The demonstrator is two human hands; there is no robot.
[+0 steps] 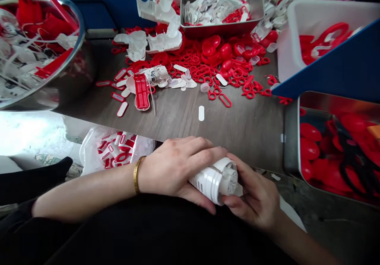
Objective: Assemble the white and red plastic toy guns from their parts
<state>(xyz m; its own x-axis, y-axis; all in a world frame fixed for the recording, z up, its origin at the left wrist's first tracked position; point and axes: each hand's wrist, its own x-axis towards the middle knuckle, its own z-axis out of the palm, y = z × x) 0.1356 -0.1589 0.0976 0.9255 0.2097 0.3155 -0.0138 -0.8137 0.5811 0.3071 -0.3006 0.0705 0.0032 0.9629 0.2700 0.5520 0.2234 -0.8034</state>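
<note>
Low in front of my body, just off the table's front edge, both hands hold a white cylindrical plastic housing (pixel 209 184). My left hand (pixel 181 166), with a gold bracelet at the wrist, wraps over its top and near side. At the housing's right end, my right hand (pixel 255 194) grips the rim between thumb and fingers. Translucent white round parts show inside that open end. On the table beyond lies one small white oval plate (pixel 201 113). A red battery-tray-like part (pixel 142 92) rests on another white housing (pixel 156 76) further left.
Red rings and clips (pixel 204 69) are heaped across the table's back. A metal pan (pixel 222 29) of white pieces stands behind them. Left is a steel bowl (pixel 86 55); right are a white bin (pixel 283 55) and a metal tray (pixel 292 138) with black-handled scissors (pixel 353 166). A bag (pixel 86 150) hangs below.
</note>
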